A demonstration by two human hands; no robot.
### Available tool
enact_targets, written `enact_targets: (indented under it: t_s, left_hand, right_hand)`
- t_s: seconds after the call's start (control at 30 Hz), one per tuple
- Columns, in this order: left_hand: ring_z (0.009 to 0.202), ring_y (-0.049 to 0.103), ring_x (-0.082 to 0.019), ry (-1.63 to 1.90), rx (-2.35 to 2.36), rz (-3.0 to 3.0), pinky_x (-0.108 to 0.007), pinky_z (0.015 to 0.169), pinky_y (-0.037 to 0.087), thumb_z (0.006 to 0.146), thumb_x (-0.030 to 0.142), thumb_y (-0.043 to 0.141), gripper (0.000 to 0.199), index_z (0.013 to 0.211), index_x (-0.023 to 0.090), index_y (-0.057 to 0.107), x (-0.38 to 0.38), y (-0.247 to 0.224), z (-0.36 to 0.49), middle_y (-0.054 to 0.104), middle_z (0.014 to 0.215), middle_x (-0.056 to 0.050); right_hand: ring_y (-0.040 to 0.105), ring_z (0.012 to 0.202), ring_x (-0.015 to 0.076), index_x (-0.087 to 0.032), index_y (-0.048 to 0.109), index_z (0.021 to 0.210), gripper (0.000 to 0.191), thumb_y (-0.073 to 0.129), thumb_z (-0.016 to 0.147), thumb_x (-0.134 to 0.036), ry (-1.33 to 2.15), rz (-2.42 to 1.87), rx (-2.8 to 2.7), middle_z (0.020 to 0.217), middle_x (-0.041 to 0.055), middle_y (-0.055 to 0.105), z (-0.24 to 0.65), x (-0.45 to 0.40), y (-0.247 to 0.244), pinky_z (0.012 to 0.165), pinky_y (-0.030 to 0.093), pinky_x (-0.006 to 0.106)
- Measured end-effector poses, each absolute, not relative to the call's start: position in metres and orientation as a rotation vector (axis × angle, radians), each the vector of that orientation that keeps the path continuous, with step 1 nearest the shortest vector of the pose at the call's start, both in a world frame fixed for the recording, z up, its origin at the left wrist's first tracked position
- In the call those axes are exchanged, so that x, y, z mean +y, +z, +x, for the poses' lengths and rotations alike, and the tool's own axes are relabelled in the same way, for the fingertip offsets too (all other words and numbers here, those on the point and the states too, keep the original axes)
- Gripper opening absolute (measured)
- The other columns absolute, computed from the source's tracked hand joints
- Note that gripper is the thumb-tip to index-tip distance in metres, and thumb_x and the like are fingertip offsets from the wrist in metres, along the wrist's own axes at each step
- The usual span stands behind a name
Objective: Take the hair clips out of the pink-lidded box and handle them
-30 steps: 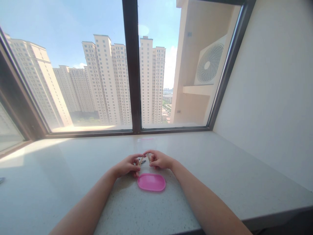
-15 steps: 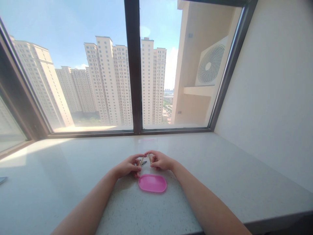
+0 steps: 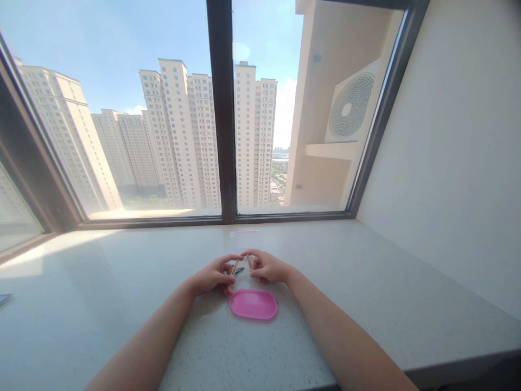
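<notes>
1. Pale wood sits in both my pinches. My left hand [image 3: 212, 275] has its fingers [image 3: 227, 262] closed on a short wooden stick [image 3: 235, 267], and my right hand [image 3: 266, 266] has its fingers [image 3: 255, 255] closed on a second wooden stick [image 3: 249, 263].
2. Both sticks stand roughly upright, their long axes leaning slightly toward each other at the top. A narrow gap separates them, and each hand is nearest its own stick.
3. Low in that gap, just beyond the sticks, is a small dark piece [image 3: 240, 270], possibly metal. It is too small for me to identify.
4. Just toward me from my hands lies a pink oval plastic dish [image 3: 253, 304], its long axis running left to right. My left thumb [image 3: 226, 290] ends just beside its left end.
5. Everything rests on a speckled pale stone surface [image 3: 195, 347]. Farther out, near the window, lies a clear plastic bag [image 3: 245, 233] with a pink strip.
6. Beyond a dark window frame [image 3: 223, 108] rise high-rise apartment towers [image 3: 179, 136]. To the right, an outdoor air-conditioner unit [image 3: 350, 105] sits outside the glass.
</notes>
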State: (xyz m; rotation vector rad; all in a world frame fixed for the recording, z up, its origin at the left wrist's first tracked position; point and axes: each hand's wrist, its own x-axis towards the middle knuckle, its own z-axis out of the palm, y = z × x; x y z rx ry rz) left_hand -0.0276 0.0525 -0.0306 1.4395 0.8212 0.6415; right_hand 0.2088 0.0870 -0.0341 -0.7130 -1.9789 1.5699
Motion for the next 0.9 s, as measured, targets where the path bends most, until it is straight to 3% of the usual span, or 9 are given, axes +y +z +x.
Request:
enact_targets:
  t_s: [0.9]
  left_hand:
    - [0.056,0.065,-0.015,0.631,0.823,1.457,-0.025,0.050,0.051,0.071,0.021,0.073,0.066,0.129,0.029,0.043,0.0507,-0.0285,-0.0271,0.056,0.079,0.002]
  right_hand:
    - [0.051,0.043,0.0077,-0.019,0.047,0.125,0.064,0.066,0.065,-0.011,1.575,-0.705,-1.971,0.058,-0.0089,0.051,0.2084,0.0871,-0.0351,0.042,0.040,0.017]
